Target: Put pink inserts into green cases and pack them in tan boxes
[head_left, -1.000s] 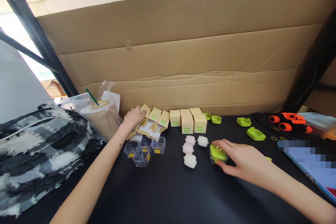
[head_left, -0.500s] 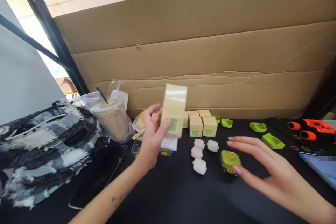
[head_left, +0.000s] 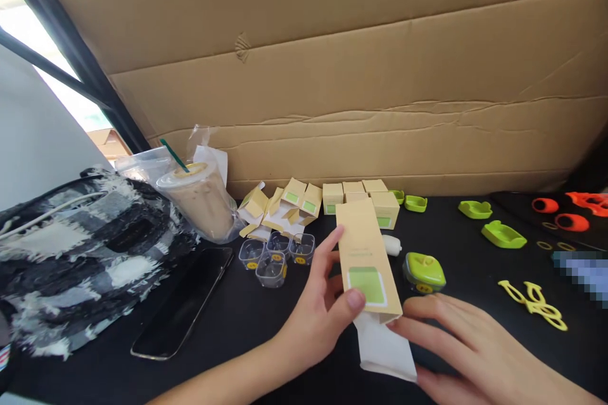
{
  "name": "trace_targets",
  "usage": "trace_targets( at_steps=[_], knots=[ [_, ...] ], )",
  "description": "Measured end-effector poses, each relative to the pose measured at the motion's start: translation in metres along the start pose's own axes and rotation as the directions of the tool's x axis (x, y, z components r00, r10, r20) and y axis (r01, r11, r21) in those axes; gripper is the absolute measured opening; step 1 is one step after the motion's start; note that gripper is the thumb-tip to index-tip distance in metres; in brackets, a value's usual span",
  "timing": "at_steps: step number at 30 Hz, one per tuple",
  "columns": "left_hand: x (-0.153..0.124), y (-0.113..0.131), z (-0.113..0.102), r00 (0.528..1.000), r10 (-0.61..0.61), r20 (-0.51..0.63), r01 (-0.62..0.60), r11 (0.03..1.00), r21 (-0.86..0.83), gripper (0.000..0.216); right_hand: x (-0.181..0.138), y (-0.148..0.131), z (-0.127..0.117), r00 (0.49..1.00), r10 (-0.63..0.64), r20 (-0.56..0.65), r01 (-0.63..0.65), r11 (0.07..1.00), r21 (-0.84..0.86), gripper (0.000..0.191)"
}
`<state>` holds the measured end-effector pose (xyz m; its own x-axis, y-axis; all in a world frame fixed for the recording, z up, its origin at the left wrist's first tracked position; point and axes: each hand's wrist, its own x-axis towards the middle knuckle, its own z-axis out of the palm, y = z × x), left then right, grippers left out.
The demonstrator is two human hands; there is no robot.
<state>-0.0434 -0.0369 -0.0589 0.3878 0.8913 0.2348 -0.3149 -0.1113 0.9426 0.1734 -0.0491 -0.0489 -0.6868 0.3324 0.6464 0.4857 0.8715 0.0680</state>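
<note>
My left hand (head_left: pixel 327 304) is closed on a small beige cardboard box (head_left: pixel 363 240) with a green panel, thumb on its front and fingers behind. The box stands tilted, and a long white inner flap (head_left: pixel 387 348) hangs open from its lower end. My right hand (head_left: pixel 460 342) is at the lower right edge of the box, its fingertips closed against the edge and flap. Just beyond that hand sits a small clear container with a green lid (head_left: pixel 424 272). A white roll-shaped piece (head_left: pixel 392 245) shows partly behind the box.
Several clear cups (head_left: pixel 270 269) and unfolded boxes (head_left: pixel 289 202) lie left of centre, with closed boxes (head_left: pixel 332 197) behind. Green lids (head_left: pixel 503 234) and yellow plastic pieces (head_left: pixel 534 304) lie right. A phone (head_left: pixel 183 304), a bagged drink (head_left: pixel 202 199) and patterned fabric (head_left: pixel 85 259) are left.
My left hand has brought the box down, right and nearer to me. My right hand has moved down and in to meet it. The view has tilted downward.
</note>
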Motion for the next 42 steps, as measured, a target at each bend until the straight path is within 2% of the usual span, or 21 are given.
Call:
trace_targets(
  at_steps=[4, 6, 8, 14, 18, 21, 23, 28, 32, 37, 42],
  knots=[
    [-0.001, 0.0, -0.007, 0.973, -0.001, 0.231, 0.004, 1.0, -0.012, 0.099, -0.005, 0.001, 0.002, 0.998, 0.038, -0.043, -0.037, 0.999, 0.009, 0.022],
    [-0.001, 0.001, -0.009, 0.952, 0.027, 0.306, -0.027, 1.0, -0.003, 0.099, -0.008, 0.001, 0.003, 0.998, 0.055, -0.035, -0.055, 0.998, 0.022, 0.023],
    [-0.001, 0.001, -0.011, 0.945, 0.039, 0.323, -0.042, 0.999, 0.002, 0.095, -0.011, 0.002, 0.006, 0.996, 0.082, -0.021, -0.081, 0.996, 0.041, 0.025],
    [0.001, 0.0, -0.005, 0.991, 0.003, 0.134, -0.004, 1.0, 0.006, 0.086, -0.023, 0.003, 0.01, 0.988, 0.157, 0.01, -0.157, 0.983, 0.099, 0.029],
    [0.002, -0.002, -0.001, 0.998, -0.059, 0.037, 0.061, 0.996, -0.064, 0.09, -0.022, 0.004, 0.008, 0.994, 0.105, 0.0, -0.105, 0.994, 0.009, 0.033],
    [0.003, -0.002, -0.002, 0.996, -0.091, -0.021, 0.09, 0.996, -0.023, 0.077, -0.017, 0.004, 0.007, 0.996, 0.09, -0.002, -0.09, 0.996, -0.01, 0.029],
    [0.003, -0.001, -0.002, 0.994, -0.108, -0.023, 0.108, 0.994, 0.002, 0.069, -0.015, 0.003, 0.008, 0.995, 0.101, 0.0, -0.101, 0.995, 0.014, 0.024],
    [0.006, 0.006, 0.001, 0.988, -0.154, -0.026, 0.153, 0.987, -0.04, 0.068, -0.019, 0.001, 0.01, 0.985, 0.175, 0.003, -0.174, 0.977, 0.126, 0.024],
    [0.006, 0.008, 0.003, 0.978, -0.201, -0.057, 0.197, 0.978, -0.075, 0.072, -0.02, 0.0, 0.009, 0.983, 0.148, -0.106, -0.146, 0.989, 0.028, 0.024],
    [0.004, 0.005, 0.0, 0.981, -0.19, 0.03, 0.192, 0.978, -0.078, 0.085, -0.02, 0.001, 0.006, 0.997, 0.064, -0.051, -0.066, 0.997, -0.041, 0.032],
    [0.003, 0.002, 0.0, 0.979, -0.201, -0.017, 0.199, 0.978, -0.065, 0.079, -0.019, -0.002, 0.008, 0.974, 0.179, -0.138, -0.175, 0.984, 0.039, 0.021]
  ],
)
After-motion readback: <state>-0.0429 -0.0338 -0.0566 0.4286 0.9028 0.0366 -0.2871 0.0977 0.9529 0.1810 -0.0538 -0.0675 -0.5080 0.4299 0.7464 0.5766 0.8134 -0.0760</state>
